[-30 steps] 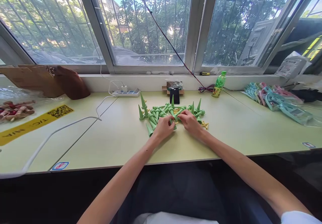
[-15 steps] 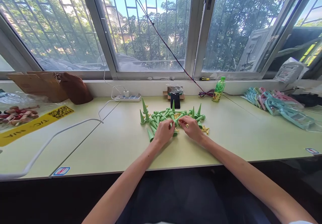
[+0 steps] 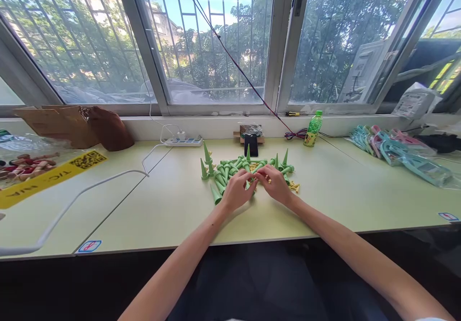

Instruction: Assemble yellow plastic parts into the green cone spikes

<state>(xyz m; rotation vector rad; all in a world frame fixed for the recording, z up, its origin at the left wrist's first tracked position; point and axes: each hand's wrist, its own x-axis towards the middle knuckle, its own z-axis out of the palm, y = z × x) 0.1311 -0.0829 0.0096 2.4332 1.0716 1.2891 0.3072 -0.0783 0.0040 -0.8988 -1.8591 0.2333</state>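
Note:
My left hand and my right hand meet over the near side of a heap of green cone-shaped plastic pieces. The fingertips of both hands are pinched close together, and what lies between them is too small and covered to make out. Several green cones stand upright around the heap, among them one cone at its left edge. Small yellow pieces lie scattered beside my right hand and between the cones. Part of the heap is hidden behind my fingers.
Behind the heap a black phone leans on a small box. A power strip and a green bottle stand along the window wall. Bagged pastel items lie right; a white cable and a brown bag are left.
My left hand has turned slightly and its fingertips have moved right, up against those of my right hand. My right hand has barely shifted.

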